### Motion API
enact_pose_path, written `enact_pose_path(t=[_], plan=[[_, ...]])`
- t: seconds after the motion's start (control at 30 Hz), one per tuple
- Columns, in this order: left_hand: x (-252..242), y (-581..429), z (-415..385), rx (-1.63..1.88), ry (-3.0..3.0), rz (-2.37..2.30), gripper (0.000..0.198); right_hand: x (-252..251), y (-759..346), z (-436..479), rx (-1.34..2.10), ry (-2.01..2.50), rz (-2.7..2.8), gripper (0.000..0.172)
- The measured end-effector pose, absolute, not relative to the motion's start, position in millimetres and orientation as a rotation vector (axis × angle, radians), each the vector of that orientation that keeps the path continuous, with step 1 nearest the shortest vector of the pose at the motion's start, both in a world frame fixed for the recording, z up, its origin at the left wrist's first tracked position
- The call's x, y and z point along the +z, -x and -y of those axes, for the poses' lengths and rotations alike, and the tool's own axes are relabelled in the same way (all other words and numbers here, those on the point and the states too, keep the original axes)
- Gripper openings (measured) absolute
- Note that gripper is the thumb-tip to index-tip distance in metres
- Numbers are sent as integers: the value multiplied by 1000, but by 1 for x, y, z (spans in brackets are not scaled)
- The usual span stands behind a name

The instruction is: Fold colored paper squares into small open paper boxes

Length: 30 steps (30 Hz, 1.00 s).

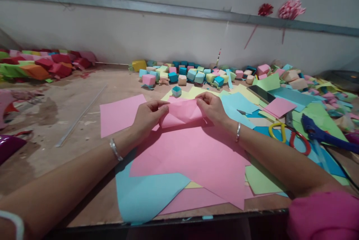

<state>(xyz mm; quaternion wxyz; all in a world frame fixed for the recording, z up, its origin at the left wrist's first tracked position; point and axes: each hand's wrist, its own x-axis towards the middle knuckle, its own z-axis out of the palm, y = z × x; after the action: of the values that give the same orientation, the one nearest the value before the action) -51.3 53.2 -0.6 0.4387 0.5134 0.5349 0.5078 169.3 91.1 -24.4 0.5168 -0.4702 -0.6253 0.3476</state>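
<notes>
A creased piece of pink paper [182, 112] is held up between my two hands, slightly above a pile of flat sheets. My left hand [150, 115] pinches its left end between thumb and fingers. At the opposite end, my right hand [212, 108] grips the upper right corner the same way. Fold lines run across the paper. Beneath it lie large pink sheets [193, 154], with a light blue sheet [146, 191] sticking out toward the table's front edge. Just beyond the held paper stands a small open blue paper box [176, 91].
Scissors [290, 131] with yellow and red handles and a blue glue gun [325, 133] lie on sheets at right. Several small paper boxes [182, 79] line the back. A clear strip [81, 116] and a pink sheet [120, 114] lie left. Paper flowers [291, 9] hang on the wall.
</notes>
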Motion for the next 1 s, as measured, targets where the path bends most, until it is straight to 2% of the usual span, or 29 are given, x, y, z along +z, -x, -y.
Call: enact_pose_path(t=[0.33, 0.63, 0.87, 1.0], plan=[[-4, 58, -60, 1230, -1370, -1413, 15, -21, -172, -86, 759, 1256, 1575, 13], [-7, 65, -67, 1093, -1712, -1526, 7, -22, -177, -89, 432, 1380, 1927, 12], [-16, 66, -69, 1034, -2086, -1403, 12, -27, -176, -88, 351, 1407, 2063, 13], [-21, 69, -71, 960, -2189, -1404, 16, -32, -175, -86, 183, 1402, 2205, 16]])
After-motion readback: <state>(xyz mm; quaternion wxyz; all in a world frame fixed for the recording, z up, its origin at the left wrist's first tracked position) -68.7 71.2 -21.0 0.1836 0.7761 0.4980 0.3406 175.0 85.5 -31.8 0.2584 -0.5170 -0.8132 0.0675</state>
